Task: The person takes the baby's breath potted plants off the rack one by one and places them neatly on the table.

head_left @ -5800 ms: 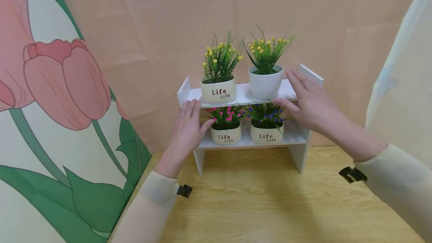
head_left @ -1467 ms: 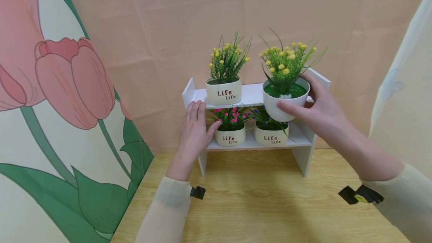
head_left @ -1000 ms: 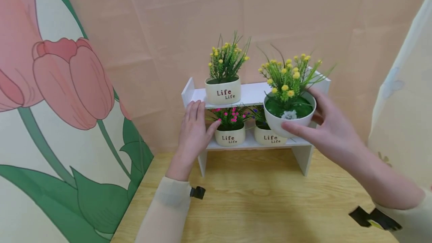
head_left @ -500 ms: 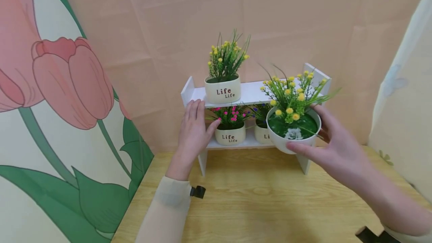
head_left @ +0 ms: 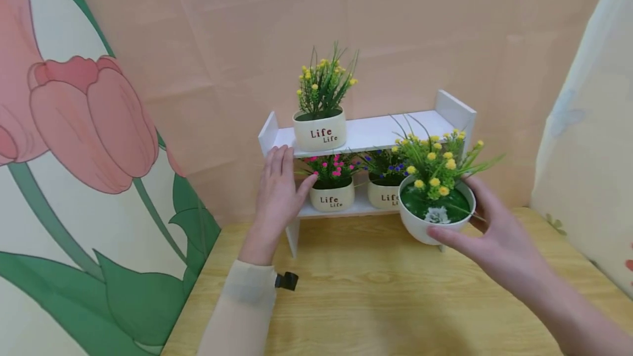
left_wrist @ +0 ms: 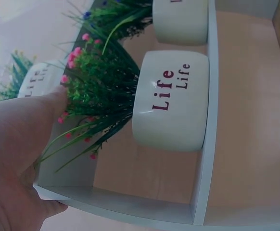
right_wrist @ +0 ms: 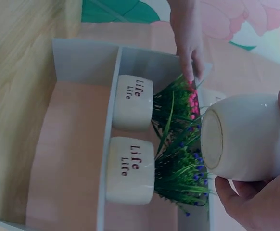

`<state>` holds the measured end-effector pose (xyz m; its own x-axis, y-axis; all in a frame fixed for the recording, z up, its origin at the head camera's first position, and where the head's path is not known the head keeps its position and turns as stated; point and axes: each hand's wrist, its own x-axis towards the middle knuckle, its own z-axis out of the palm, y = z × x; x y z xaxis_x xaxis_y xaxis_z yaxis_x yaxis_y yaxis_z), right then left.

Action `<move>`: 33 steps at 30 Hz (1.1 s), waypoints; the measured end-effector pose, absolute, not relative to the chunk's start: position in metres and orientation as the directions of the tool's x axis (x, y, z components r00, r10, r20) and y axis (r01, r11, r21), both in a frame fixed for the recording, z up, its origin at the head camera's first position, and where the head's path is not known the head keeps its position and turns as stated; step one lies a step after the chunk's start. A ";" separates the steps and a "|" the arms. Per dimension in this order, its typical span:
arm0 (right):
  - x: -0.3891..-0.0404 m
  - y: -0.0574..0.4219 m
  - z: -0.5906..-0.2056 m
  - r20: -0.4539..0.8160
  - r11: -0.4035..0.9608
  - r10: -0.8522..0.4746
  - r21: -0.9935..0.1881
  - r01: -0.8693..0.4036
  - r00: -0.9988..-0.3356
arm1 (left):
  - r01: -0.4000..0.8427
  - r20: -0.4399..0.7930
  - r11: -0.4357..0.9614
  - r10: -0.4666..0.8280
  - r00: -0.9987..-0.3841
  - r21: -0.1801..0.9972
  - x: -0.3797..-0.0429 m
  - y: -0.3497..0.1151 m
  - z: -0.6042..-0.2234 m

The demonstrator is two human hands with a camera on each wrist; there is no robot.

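Note:
My right hand [head_left: 501,246] grips a round white flowerpot [head_left: 420,227] with yellow flowers, thumb on the near side. The pot is off the shelf, held in front of its right end and tilted towards me; its base shows in the right wrist view. My left hand [head_left: 277,196] rests with fairly straight fingers at the left end of the white two-tier shelf [head_left: 386,129]. Near that hand, a cream "Life" pot [head_left: 320,135] with yellow flowers stands on the upper tier. Below are a pink-flowered pot [left_wrist: 171,101] and a blue-flowered pot [right_wrist: 130,171], the latter partly hidden in the head view.
The shelf stands on a wood-grain table [head_left: 356,290] against a pinkish cloth backdrop [head_left: 237,43]. A panel with painted tulips [head_left: 94,120] rises at the left, and a pale panel [head_left: 588,180] at the right. Bare upper-tier board lies right of the cream pot.
My right hand has taken hold of the white pot, lifted it off the upper tier and brought it lower, towards me and right. The left hand stays at the shelf's left end.

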<state>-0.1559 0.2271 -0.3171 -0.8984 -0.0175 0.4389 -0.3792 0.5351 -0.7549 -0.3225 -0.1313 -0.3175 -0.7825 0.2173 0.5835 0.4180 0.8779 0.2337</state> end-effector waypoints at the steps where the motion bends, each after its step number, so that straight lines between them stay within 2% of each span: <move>1: -0.156 0.228 -0.320 0.437 0.532 -0.017 -0.757 -0.379 -0.899 | 0.416 0.581 0.879 0.217 -0.784 0.233 -0.322 -0.132 -0.317; 13: -0.153 0.244 -0.346 0.362 0.512 0.007 -0.802 -0.307 -0.932 | 0.434 0.604 0.874 0.229 -0.764 0.219 -0.324 -0.134 -0.318; 20: -0.154 0.258 -0.363 0.374 0.517 0.023 -0.798 -0.310 -0.927 | 0.445 0.611 0.867 0.231 -0.757 0.223 -0.322 -0.133 -0.317; 33: -0.153 0.283 -0.391 0.323 0.522 0.081 -0.820 -0.236 -0.943 | 0.447 0.614 0.867 0.231 -0.755 0.223 -0.323 -0.134 -0.318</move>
<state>-0.1532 0.2830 -0.3910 -0.9427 0.0815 0.3234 -0.2360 0.5221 -0.8196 -0.3230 -0.1336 -0.3180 -0.7547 0.2308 0.6141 0.4465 0.8665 0.2230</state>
